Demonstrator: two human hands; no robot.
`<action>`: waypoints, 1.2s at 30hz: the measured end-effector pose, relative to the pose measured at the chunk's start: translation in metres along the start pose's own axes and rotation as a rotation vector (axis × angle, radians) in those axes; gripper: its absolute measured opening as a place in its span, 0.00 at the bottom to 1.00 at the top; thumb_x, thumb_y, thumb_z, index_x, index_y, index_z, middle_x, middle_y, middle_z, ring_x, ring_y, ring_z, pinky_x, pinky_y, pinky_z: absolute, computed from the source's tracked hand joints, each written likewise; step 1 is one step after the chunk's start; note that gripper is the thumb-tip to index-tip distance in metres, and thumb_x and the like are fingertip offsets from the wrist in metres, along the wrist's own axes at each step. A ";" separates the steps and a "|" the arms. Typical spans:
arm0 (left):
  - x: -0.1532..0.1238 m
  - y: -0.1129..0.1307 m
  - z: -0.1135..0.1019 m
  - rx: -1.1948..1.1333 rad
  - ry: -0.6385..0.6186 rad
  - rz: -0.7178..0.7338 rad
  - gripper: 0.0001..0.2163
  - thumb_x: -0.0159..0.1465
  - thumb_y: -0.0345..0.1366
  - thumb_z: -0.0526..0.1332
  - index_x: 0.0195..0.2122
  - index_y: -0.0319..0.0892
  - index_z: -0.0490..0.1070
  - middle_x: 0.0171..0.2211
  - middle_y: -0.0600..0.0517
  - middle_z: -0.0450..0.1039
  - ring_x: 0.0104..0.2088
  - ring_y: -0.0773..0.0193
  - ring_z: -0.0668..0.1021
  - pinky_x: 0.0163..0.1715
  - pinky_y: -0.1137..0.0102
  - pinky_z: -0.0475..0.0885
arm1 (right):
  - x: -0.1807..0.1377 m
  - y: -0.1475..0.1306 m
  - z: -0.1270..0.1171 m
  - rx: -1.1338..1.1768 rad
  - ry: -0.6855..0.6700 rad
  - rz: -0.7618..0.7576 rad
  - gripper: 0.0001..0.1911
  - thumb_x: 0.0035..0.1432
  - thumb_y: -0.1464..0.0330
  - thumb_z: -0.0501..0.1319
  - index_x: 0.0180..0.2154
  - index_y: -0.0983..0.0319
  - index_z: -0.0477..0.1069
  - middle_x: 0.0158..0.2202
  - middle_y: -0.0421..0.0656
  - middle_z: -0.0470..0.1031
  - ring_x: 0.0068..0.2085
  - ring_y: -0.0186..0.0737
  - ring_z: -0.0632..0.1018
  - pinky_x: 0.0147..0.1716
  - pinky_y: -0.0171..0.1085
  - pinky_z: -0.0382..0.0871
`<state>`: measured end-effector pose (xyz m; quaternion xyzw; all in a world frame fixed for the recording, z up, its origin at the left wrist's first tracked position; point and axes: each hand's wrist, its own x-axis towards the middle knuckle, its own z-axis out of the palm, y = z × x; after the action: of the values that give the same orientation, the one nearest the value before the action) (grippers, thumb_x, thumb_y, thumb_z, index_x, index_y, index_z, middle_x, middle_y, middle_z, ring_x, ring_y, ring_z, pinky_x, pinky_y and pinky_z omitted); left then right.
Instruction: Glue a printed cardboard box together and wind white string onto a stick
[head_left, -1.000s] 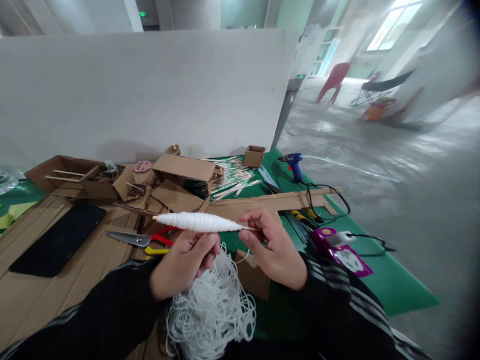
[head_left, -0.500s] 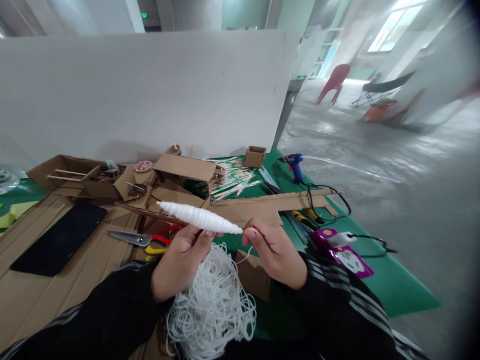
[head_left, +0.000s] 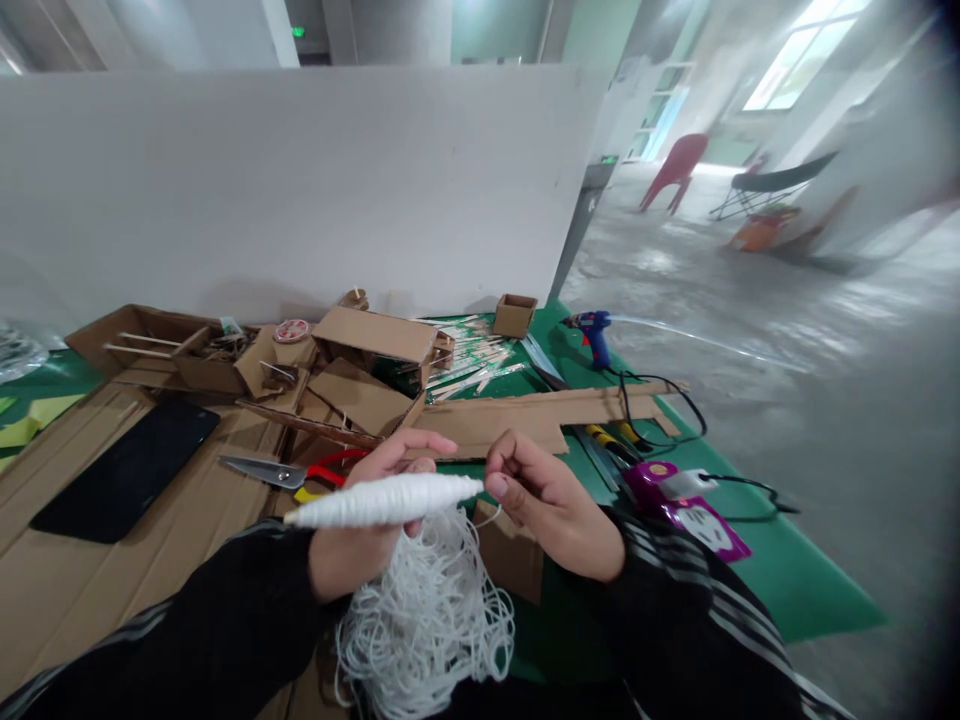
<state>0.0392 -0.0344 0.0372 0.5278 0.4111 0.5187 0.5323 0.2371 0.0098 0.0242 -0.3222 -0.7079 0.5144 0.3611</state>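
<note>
A spindle-shaped roll of white string (head_left: 382, 499) wound on a thin stick lies nearly level, its bare left end tipped slightly down. My left hand (head_left: 352, 560) cradles it from behind, with one finger stretched out above and a fingertip showing below; part of the grip is hidden. My right hand (head_left: 555, 510) pinches the roll's narrow right end between thumb and fingers. Below my hands sits a heap of loose white string (head_left: 427, 620). One strand rises from the heap toward my right hand, near a cardboard piece (head_left: 510, 555).
Scissors (head_left: 281, 472) with red and yellow handles and a black tablet (head_left: 127, 470) lie on cardboard at left. Cardboard boxes (head_left: 375, 335) and scattered thin sticks (head_left: 476, 355) are farther back. A blue glue gun (head_left: 592, 330) and purple power strip (head_left: 690, 505) are at right.
The roll's left end has swung down and toward me, coming in front of my left hand. My left fingers have risen behind it; my right hand stays at the right tip.
</note>
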 end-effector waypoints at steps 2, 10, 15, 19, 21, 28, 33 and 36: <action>-0.002 0.002 0.001 0.042 -0.017 -0.037 0.20 0.63 0.50 0.59 0.48 0.41 0.70 0.16 0.61 0.60 0.16 0.71 0.62 0.18 0.74 0.59 | 0.000 0.001 0.000 -0.033 0.007 0.006 0.17 0.65 0.53 0.54 0.32 0.59 0.62 0.21 0.33 0.58 0.20 0.30 0.60 0.18 0.31 0.55; -0.004 0.001 0.003 0.104 -0.074 -0.073 0.22 0.68 0.46 0.54 0.59 0.39 0.60 0.17 0.61 0.61 0.19 0.70 0.64 0.23 0.73 0.62 | 0.002 0.004 0.003 -0.153 0.004 0.032 0.23 0.67 0.52 0.48 0.28 0.61 0.66 0.18 0.34 0.57 0.19 0.31 0.59 0.18 0.32 0.53; -0.001 0.001 0.002 0.110 -0.009 -0.099 0.20 0.67 0.48 0.56 0.52 0.37 0.63 0.17 0.62 0.61 0.18 0.71 0.63 0.22 0.73 0.60 | 0.001 0.002 0.006 -0.115 0.010 -0.029 0.16 0.65 0.54 0.54 0.34 0.60 0.63 0.24 0.35 0.62 0.23 0.31 0.64 0.22 0.32 0.58; -0.001 0.003 0.001 0.090 -0.003 -0.113 0.20 0.65 0.48 0.58 0.51 0.37 0.63 0.18 0.61 0.63 0.19 0.70 0.65 0.22 0.74 0.62 | 0.001 0.004 0.003 -0.262 0.051 -0.098 0.14 0.66 0.58 0.54 0.33 0.61 0.65 0.23 0.37 0.66 0.25 0.33 0.66 0.25 0.33 0.59; -0.001 0.002 0.001 0.068 -0.004 -0.099 0.20 0.65 0.47 0.59 0.51 0.38 0.63 0.19 0.60 0.64 0.20 0.71 0.66 0.21 0.74 0.62 | 0.001 0.004 0.002 -0.294 0.035 -0.104 0.16 0.68 0.59 0.51 0.32 0.61 0.67 0.21 0.37 0.66 0.23 0.33 0.67 0.24 0.33 0.59; 0.000 -0.004 -0.002 0.031 -0.008 -0.053 0.16 0.67 0.43 0.58 0.51 0.39 0.64 0.19 0.60 0.67 0.19 0.72 0.66 0.19 0.76 0.60 | 0.000 0.006 0.005 -0.206 0.013 -0.105 0.11 0.66 0.60 0.55 0.37 0.61 0.64 0.28 0.38 0.66 0.26 0.33 0.67 0.25 0.32 0.63; 0.001 0.000 -0.004 0.018 -0.025 -0.065 0.14 0.66 0.41 0.60 0.48 0.40 0.65 0.20 0.61 0.66 0.20 0.74 0.67 0.19 0.77 0.61 | 0.000 0.009 0.003 -0.309 0.064 -0.172 0.10 0.68 0.63 0.52 0.34 0.61 0.64 0.25 0.37 0.65 0.25 0.33 0.66 0.25 0.33 0.59; 0.003 0.003 -0.004 0.023 -0.015 -0.052 0.13 0.66 0.41 0.60 0.47 0.40 0.65 0.20 0.61 0.66 0.20 0.74 0.66 0.19 0.78 0.61 | 0.001 0.009 0.002 -0.339 0.028 -0.170 0.13 0.69 0.65 0.48 0.33 0.61 0.66 0.23 0.36 0.64 0.24 0.32 0.65 0.24 0.33 0.58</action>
<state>0.0352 -0.0316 0.0404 0.5268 0.4268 0.4959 0.5427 0.2355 0.0117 0.0157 -0.3248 -0.8039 0.3509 0.3537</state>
